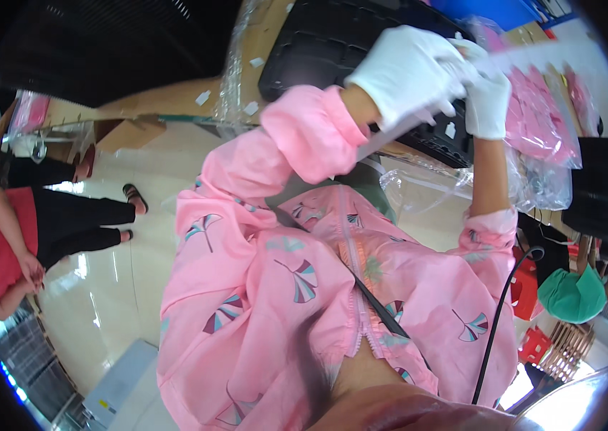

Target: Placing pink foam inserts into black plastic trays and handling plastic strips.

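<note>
At the far left a co-worker in a red top (13, 223) and black trousers (74, 215) stands on the shiny floor (95, 280), hands together in front, with a dark sandal (131, 197) on one foot. Below that, a grey box (121, 384) is on the floor. At the upper left, a black container with rows of small holes (113, 47) is on the tan table (167, 99), and a few small white tags (203, 97) lie scattered between it and the black tray (311, 47), near some clear plastic wrap (234, 68).

In the middle, the person wears a pink jacket (304, 280) with a fan-shaped print. The left hand (408, 75), in a white glove, is above the black tray, its fingers bent round a pale strip (541, 56) with small tabs along it. The strip slants down past the left wrist and also runs out beyond the right hand. The right hand (487, 104), gloved too, is just beside the left with fingers curled at the strip; blur hides whether they pinch it, so I cannot tell.

Right of the hands are pink things in clear bags (544, 122), below a blue bin (490, 10). Lower down are a green cap (572, 296) on another person's head and a red stool (534, 345).
</note>
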Motion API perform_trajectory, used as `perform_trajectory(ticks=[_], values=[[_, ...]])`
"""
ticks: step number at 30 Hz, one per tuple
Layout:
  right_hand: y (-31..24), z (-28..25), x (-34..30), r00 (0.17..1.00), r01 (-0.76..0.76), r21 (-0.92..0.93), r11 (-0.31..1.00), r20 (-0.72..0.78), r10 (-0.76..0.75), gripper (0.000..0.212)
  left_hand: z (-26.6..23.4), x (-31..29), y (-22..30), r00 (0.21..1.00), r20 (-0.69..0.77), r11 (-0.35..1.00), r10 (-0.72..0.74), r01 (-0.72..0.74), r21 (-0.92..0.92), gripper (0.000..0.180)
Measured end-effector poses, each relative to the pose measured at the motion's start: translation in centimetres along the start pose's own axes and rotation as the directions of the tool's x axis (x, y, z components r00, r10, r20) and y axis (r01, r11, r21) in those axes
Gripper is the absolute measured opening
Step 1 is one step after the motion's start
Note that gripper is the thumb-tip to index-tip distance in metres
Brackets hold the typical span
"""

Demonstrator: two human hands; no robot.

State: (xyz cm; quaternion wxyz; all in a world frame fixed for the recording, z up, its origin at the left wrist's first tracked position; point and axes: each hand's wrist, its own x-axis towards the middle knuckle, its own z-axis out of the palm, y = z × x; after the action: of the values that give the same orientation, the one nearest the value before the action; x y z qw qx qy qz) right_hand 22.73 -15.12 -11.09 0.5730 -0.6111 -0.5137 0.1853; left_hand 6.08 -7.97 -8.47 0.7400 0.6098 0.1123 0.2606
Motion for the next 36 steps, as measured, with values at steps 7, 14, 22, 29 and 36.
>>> perform_trajectory(ticks=[7,14,22,29,36], values=[[1.8,11.0,5.7,0.626,0.25,-0.031,0.968,0.768,-0.137,0.011,3.2,-3.6,-1.2,0.995,0.096,0.998,0.037,-0.042,0.052,0.018],[0.6,15.0,6.9,0.462,0.399,-0.307,0.864,0.881,0.1,0.01,2.3,-4.5,-1.2,0.994,0.108,0.998,0.019,-0.025,0.061,0.018],[0.5,16.3,7.2,0.439,0.513,-0.372,0.773,0.888,0.137,0.012,1.8,-4.5,-1.1,0.995,0.093,0.998,0.048,-0.052,0.04,0.016],[-0.6,17.1,6.4,0.489,0.56,-0.464,0.687,0.854,0.178,0.012,1.2,-4.6,-1.0,0.996,0.075,0.991,0.053,-0.062,0.12,0.017],[1.4,15.1,4.7,0.74,0.612,-0.55,0.568,0.651,-0.167,0.03,1.6,-4.1,-0.2,0.997,0.073,0.995,-0.021,0.014,0.099,0.016]])
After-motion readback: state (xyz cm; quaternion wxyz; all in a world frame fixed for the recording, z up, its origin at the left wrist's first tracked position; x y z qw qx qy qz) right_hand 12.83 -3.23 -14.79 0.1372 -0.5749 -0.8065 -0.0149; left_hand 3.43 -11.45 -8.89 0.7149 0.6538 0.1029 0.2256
